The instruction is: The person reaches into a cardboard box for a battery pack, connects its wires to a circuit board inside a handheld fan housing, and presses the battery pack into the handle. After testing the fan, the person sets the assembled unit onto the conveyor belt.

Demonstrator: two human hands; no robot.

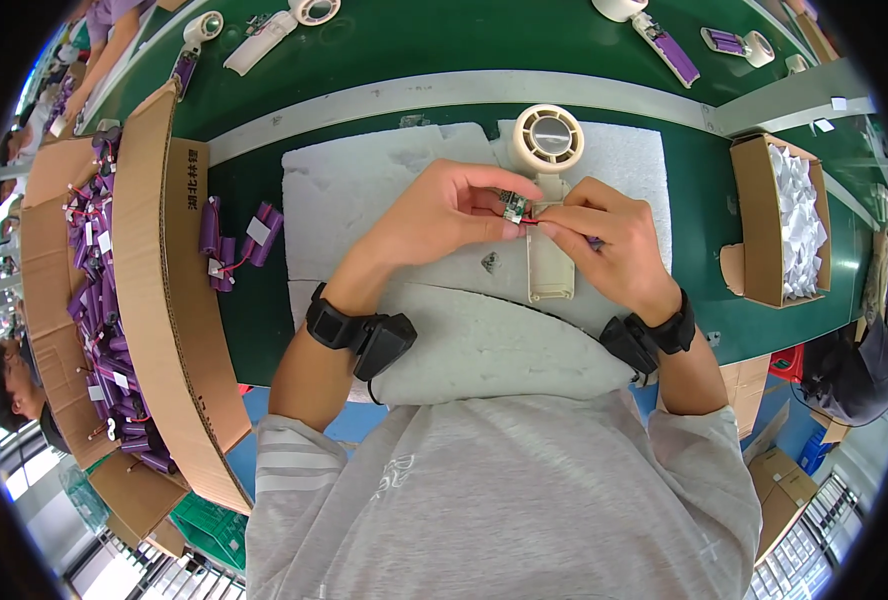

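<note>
A cream-white handheld fan housing (551, 268) lies before me on a pale foam pad, its round fan head (548, 138) pointing away and its hollow handle toward me. Over the handle, my left hand (456, 212) pinches a small green circuit board (513, 206) between thumb and fingers. My right hand (609, 238) comes in from the other side, its fingertips closed on a thin red wire (531, 221) beside the board. Something purple shows under the right fingers, mostly hidden. Whether the wire is joined to the board cannot be made out.
On the left, a tall cardboard box (169, 300) holds many purple battery packs (114, 330); more packs (244, 240) lie beside it. A box of white pieces (799, 225) stands at right. Partly built fans (664, 50) lie beyond the grey rail (444, 95). Other people work at far left.
</note>
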